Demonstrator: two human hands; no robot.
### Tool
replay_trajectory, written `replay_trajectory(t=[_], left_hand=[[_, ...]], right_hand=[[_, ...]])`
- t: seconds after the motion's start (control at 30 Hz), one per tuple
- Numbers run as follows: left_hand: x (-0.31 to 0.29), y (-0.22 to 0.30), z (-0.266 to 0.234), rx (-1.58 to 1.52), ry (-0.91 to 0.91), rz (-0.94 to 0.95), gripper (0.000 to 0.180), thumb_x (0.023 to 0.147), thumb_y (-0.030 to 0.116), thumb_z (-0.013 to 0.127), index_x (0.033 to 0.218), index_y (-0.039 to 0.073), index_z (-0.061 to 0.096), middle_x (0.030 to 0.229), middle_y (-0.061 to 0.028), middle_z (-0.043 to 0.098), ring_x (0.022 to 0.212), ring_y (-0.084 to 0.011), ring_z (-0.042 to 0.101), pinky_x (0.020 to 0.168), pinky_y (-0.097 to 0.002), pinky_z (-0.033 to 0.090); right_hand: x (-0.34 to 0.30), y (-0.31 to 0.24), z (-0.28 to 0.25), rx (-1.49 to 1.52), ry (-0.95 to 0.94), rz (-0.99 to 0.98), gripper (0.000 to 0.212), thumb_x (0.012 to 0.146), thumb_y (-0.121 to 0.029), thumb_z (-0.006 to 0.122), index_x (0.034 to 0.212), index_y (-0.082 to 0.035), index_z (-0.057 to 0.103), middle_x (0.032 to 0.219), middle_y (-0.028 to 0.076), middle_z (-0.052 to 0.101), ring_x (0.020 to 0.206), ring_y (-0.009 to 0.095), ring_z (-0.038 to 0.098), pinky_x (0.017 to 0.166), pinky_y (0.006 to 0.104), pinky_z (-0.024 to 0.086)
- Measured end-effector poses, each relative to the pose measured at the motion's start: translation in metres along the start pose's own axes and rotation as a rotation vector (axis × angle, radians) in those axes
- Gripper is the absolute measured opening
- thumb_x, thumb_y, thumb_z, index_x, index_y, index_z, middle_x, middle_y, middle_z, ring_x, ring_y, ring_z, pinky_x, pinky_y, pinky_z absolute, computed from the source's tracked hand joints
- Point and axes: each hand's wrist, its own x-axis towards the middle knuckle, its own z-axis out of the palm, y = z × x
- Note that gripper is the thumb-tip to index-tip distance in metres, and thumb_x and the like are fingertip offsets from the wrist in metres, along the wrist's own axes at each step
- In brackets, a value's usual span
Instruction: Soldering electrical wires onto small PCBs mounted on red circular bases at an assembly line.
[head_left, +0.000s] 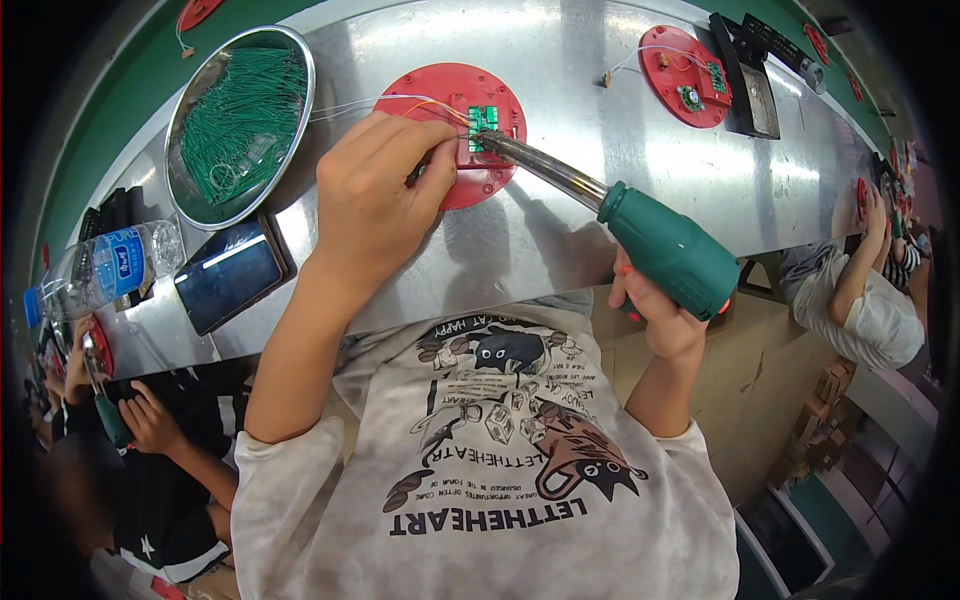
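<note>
A round red plastic housing [420, 84] lies on the metal table, with a small green circuit board [484, 114] set in it. White and orange wires run to the board. My right hand [662, 312] grips the green handle of a soldering iron [672, 252], whose tip touches or nearly touches the board. My left hand [372, 190] is closed in a pinch at the housing's left side, on a thin dark wire that reaches toward the iron's tip. What kind of wire it is, I cannot tell.
A metal-rimmed bowl [308, 95] of green wires stands at the left, with a phone [232, 272] and a water bottle [110, 268] near it. Another red housing [662, 98] and a black box [742, 85] are at the right. Other people work on both sides.
</note>
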Motion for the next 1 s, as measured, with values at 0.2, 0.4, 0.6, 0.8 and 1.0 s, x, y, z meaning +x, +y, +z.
replay_trajectory(t=[0.2, 0.4, 0.6, 0.8, 1.0], left_hand=[[0.000, -0.004, 0.004, 0.004, 0.007, -0.004, 0.009, 0.078, 0.001, 0.072, 0.087, 0.001, 0.071, 0.077, -0.0104, 0.069, 0.070, -0.0269, 0.065, 0.065, -0.0363, 0.052], [-0.002, -0.004, 0.004, -0.007, 0.011, 0.019, 0.009, 0.078, 0.000, 0.072, 0.086, 0.001, 0.071, 0.077, -0.0107, 0.069, 0.070, -0.0275, 0.066, 0.066, -0.0370, 0.053], [0.002, -0.005, 0.001, 0.008, -0.004, 0.020, 0.010, 0.077, 0.000, 0.072, 0.086, 0.001, 0.072, 0.080, -0.0104, 0.070, 0.073, -0.0282, 0.066, 0.068, -0.0370, 0.053], [0.038, 0.031, -0.012, 0.237, -0.094, 0.066, 0.039, 0.070, 0.016, 0.079, 0.106, 0.005, 0.070, 0.103, -0.0122, 0.069, 0.101, -0.0340, 0.062, 0.091, -0.0469, 0.047], [0.142, -0.034, 0.030, 0.295, -0.291, 0.216, 0.041, 0.069, 0.010, 0.076, 0.110, 0.007, 0.067, 0.102, -0.0128, 0.068, 0.104, -0.0360, 0.058, 0.092, -0.0468, 0.043]], right_hand=[[0.003, -0.010, 0.008, 0.072, 0.080, 0.040, 0.035, 0.090, -0.015, 0.064, 0.115, 0.009, 0.060, 0.096, 0.019, 0.064, 0.061, 0.019, 0.060, 0.055, 0.0300, 0.049], [-0.001, -0.004, 0.006, 0.118, 0.256, -0.056, 0.039, 0.092, -0.021, 0.062, 0.113, 0.012, 0.059, 0.096, 0.022, 0.064, 0.055, 0.022, 0.061, 0.053, 0.0302, 0.048], [0.003, 0.000, -0.008, 0.098, 0.312, -0.112, 0.041, 0.092, -0.021, 0.063, 0.115, 0.012, 0.058, 0.097, 0.024, 0.064, 0.051, 0.022, 0.061, 0.049, 0.0304, 0.048], [-0.003, 0.013, -0.047, 0.167, 0.483, -0.173, 0.039, 0.095, -0.024, 0.058, 0.112, 0.010, 0.056, 0.098, 0.023, 0.061, 0.048, 0.021, 0.058, 0.043, 0.0306, 0.049], [0.013, 0.040, -0.068, 0.443, 0.665, -0.282, 0.042, 0.101, -0.036, 0.046, 0.107, 0.005, 0.049, 0.098, 0.019, 0.056, 0.045, 0.018, 0.054, 0.041, 0.0316, 0.049]])
